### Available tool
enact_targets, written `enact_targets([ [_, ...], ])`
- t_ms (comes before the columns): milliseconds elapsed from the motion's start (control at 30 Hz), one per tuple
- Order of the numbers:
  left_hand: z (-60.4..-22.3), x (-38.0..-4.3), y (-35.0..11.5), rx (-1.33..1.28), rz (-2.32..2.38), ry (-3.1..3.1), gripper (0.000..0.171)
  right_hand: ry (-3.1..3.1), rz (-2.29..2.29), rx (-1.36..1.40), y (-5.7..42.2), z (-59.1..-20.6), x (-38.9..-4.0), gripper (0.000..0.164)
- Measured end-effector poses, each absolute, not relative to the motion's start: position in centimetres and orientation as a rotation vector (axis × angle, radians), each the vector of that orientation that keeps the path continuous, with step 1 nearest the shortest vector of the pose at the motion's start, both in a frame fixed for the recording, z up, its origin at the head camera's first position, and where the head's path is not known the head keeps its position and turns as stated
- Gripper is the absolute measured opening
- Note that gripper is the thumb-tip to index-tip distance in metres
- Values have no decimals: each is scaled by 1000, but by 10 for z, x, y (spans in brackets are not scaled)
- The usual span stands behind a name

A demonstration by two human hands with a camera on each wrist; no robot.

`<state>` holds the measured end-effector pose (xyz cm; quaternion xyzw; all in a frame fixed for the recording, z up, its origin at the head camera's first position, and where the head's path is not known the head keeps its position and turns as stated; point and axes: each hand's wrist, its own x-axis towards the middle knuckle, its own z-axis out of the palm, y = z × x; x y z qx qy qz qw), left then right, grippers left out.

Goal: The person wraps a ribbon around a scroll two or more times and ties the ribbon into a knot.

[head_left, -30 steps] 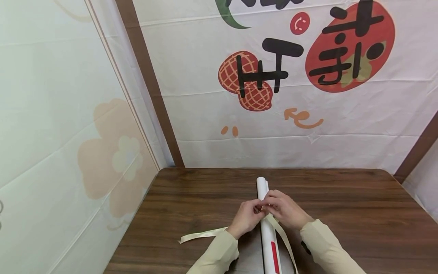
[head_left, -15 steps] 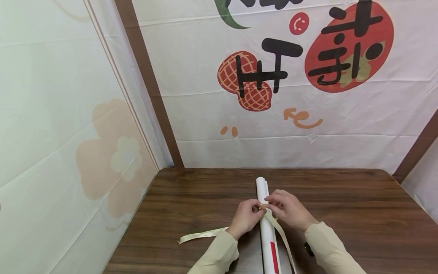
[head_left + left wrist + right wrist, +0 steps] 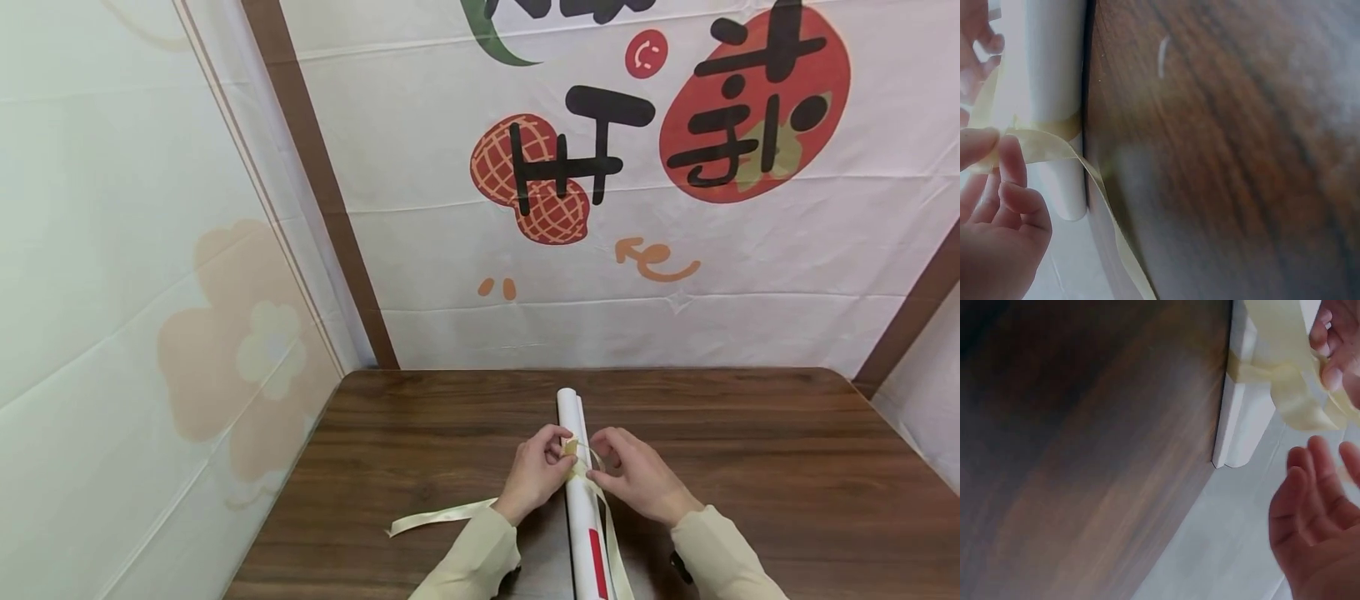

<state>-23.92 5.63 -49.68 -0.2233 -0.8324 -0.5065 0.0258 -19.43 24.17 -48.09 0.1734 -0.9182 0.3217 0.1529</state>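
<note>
A roll of white paper (image 3: 582, 510) with a red strip near its front end lies lengthwise on the table. Cream satin ribbon (image 3: 442, 517) goes round its middle, one tail trailing left and another running down the right side. My left hand (image 3: 534, 473) pinches the ribbon in a loop on top of the roll; in the left wrist view, thumb and index finger meet on the ribbon (image 3: 1047, 147). Beside the roll, my right hand (image 3: 637, 477) has its fingers loosely bent. The right wrist view shows those fingers just short of the curling ribbon (image 3: 1297, 403), holding nothing.
The dark wood table (image 3: 420, 442) ends at a back edge just beyond the roll's far end. Behind it hangs a white printed cloth (image 3: 450, 333), and another pale cloth (image 3: 90, 333) borders the left side.
My right hand has come away from the left fingers and moved slightly right and down, letting go of the ribbon. A ribbon loop now stands up at the left fingertips; the right tail hangs closer along the roll.
</note>
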Motion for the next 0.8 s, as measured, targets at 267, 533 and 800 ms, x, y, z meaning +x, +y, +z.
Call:
enact_targets([
  [267,-496,-238,52,-676,-1532,-2635,4,-2707,980,436,233,-492,-198,41],
  [533,-496,-236,51,-700,-1555,-2619,4,-2742,958,312,226,-494,-204,14],
  [800,-496,-237,50,-745,-1568,-2585,5,-2738,975,302,223,-491,-207,14],
])
